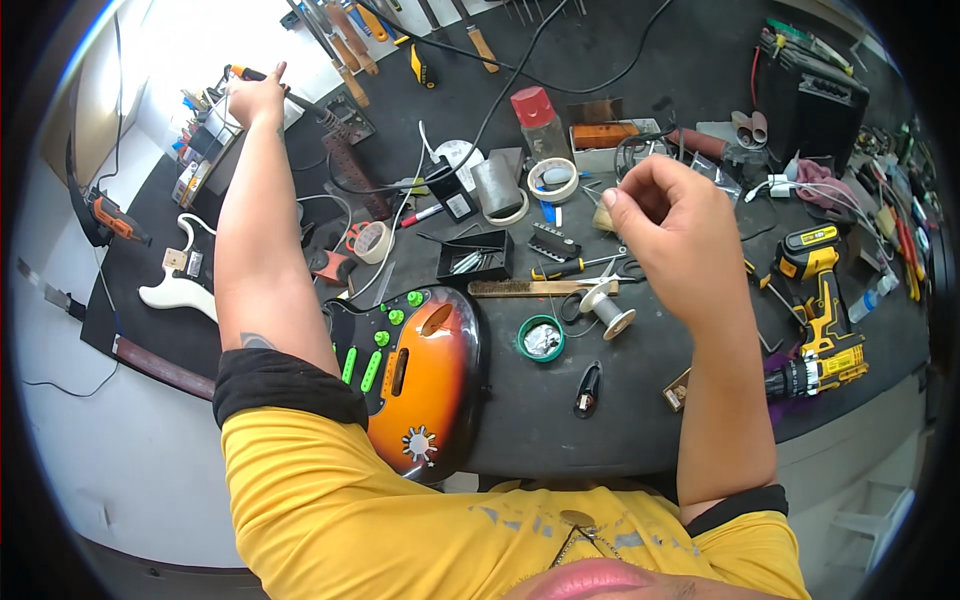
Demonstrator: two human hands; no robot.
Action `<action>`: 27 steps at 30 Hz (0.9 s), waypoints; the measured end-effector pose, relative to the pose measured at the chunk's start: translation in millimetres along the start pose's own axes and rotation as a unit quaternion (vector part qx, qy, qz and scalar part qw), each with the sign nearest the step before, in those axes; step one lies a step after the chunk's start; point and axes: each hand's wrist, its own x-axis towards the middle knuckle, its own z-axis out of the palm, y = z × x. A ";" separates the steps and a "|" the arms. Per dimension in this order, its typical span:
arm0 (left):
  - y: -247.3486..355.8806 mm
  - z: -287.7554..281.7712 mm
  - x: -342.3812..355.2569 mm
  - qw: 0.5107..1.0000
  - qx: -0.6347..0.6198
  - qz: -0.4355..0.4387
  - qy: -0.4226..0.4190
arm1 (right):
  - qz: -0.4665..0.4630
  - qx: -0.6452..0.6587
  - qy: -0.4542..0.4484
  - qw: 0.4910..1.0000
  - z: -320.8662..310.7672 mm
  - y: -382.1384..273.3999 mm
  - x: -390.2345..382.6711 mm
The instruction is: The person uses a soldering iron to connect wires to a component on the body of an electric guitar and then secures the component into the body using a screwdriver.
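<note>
My left arm stretches to the far left of the bench. There my left hand [257,98] is closed round an orange-and-black soldering iron [246,73], whose black cord trails off to the right. My right hand [672,225] is raised over the right half of the bench, with thumb and forefinger pinched together. Whatever it pinches, if anything, is too small to make out. Below it stands a spool of solder wire [610,315], beside a small green tin [541,339]. An orange-and-black sunburst guitar body [440,360] with green knobs lies partly under my left forearm.
A yellow cordless drill [822,310] lies at the right. A black parts box [475,257], a wooden-backed brush [540,288] and masking tape [553,180] crowd the middle. A red-capped bottle [538,120] stands farther back. A black cable [500,100] loops across the bench.
</note>
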 end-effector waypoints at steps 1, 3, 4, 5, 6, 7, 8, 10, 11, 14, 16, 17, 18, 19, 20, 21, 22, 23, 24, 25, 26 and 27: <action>-8.1 6.5 4.5 1.000 -0.002 -0.002 0.000 | -0.001 -0.003 0.000 1.000 2.8 1.4 0.5; -36.4 24.1 23.3 0.994 0.076 -0.001 -0.076 | 0.013 0.014 -0.016 1.000 8.0 5.0 0.6; -51.1 29.3 37.5 0.985 0.086 0.018 -0.149 | 0.010 0.017 -0.017 1.000 6.7 3.5 -0.1; -63.0 38.7 41.8 0.972 0.128 0.073 -0.185 | 0.018 0.018 -0.015 1.000 5.6 4.7 1.6; -70.2 42.0 51.7 0.977 0.115 0.084 -0.161 | -0.007 0.002 -0.006 1.000 3.7 7.3 3.4; -80.0 48.1 56.3 0.980 0.099 0.093 -0.143 | -0.027 -0.019 0.001 0.999 2.0 10.6 2.6; -87.1 52.1 60.6 0.976 0.127 0.081 -0.159 | -0.044 -0.036 0.005 0.998 0.8 12.7 4.3; -76.5 74.5 46.3 0.966 0.174 0.053 -0.184 | -0.062 -0.080 0.025 0.995 1.1 26.3 7.6; -67.3 77.7 41.7 0.963 0.202 0.039 -0.176 | -0.066 -0.091 0.017 0.994 0.0 30.5 9.6; -79.9 42.9 45.2 0.957 -0.035 0.005 -0.286 | -0.057 -0.099 -0.065 0.991 -4.5 16.9 6.9; -74.5 11.0 40.1 0.869 -0.294 -0.142 -0.370 | -0.061 -0.106 -0.113 0.986 -6.4 16.0 5.7; -67.3 0.4 22.1 0.858 -0.270 -0.158 -0.408 | -0.065 -0.126 -0.149 0.979 -6.5 19.0 5.7; -50.6 -11.5 -10.3 0.856 -0.272 -0.120 -0.423 | -0.077 -0.160 -0.188 0.966 -9.1 25.3 6.3; -36.4 -39.0 -43.9 0.858 -0.269 -0.079 -0.431 | -0.075 -0.167 -0.189 0.965 -8.9 32.1 3.3; -34.4 -77.7 -64.9 0.866 -0.252 -0.022 -0.430 | -0.104 -0.167 -0.218 0.956 -4.0 35.7 -1.1; -34.1 -119.8 -86.3 0.875 -0.230 0.035 -0.426 | -0.137 -0.163 -0.249 0.945 2.2 34.7 -4.9; -28.1 -162.5 -117.5 0.872 -0.220 0.068 -0.433 | -0.112 -0.130 -0.287 0.943 7.4 27.9 -7.2; -22.1 -198.6 -153.0 0.866 -0.213 0.100 -0.441 | -0.124 -0.126 -0.291 0.940 16.1 28.6 -7.6; -16.4 -228.4 -185.3 0.861 -0.216 0.105 -0.449 | -0.146 -0.151 -0.291 0.933 27.2 36.8 -7.7; -17.1 -253.4 -216.8 0.855 -0.219 0.108 -0.457 | -0.168 -0.177 -0.290 0.925 38.1 41.7 -8.9; -19.9 -249.4 -256.5 0.840 -0.255 0.078 -0.473 | -0.145 -0.205 -0.304 0.919 38.4 47.4 -10.7; -27.6 -264.5 -285.2 0.833 -0.271 0.046 -0.481 | -0.147 -0.205 -0.305 0.918 42.5 49.8 -12.7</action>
